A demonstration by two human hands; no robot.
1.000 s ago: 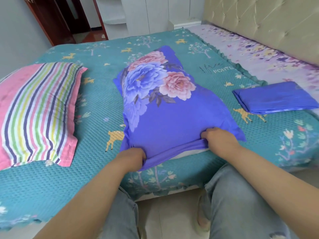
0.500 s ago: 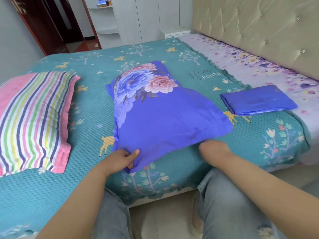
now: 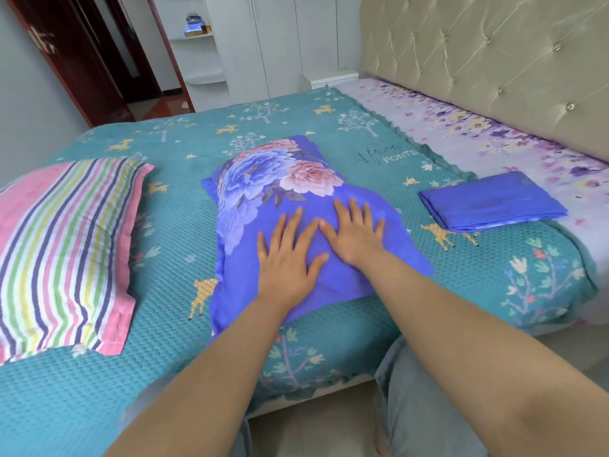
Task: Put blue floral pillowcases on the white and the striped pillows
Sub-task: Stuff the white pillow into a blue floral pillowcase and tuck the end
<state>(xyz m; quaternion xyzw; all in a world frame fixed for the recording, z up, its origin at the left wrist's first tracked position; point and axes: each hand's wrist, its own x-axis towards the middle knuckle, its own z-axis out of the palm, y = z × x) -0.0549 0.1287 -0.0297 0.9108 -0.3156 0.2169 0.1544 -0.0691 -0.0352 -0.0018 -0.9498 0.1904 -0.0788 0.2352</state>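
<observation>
A pillow in a blue floral pillowcase (image 3: pixel 263 186) lies in the middle of the bed, flowers at its far end. My left hand (image 3: pixel 286 258) and my right hand (image 3: pixel 354 232) both rest flat on its plain blue near half, fingers spread, side by side. The striped pillow (image 3: pixel 62 245), pink-edged, lies bare at the left. A second blue pillowcase (image 3: pixel 491 202), folded flat, sits on the right of the bed, away from both hands. None of the white pillow shows.
The teal bedspread (image 3: pixel 171 225) with deer and trees covers the bed; a purple floral sheet (image 3: pixel 478 133) and a padded headboard (image 3: pixel 494 54) run along the right. My knees stand against the bed's near edge. A doorway and white shelves are at the back.
Both hands have let go of the pillowcase's near opening edge and moved up onto the top of the covered pillow, now lying flat on it. The view has lifted.
</observation>
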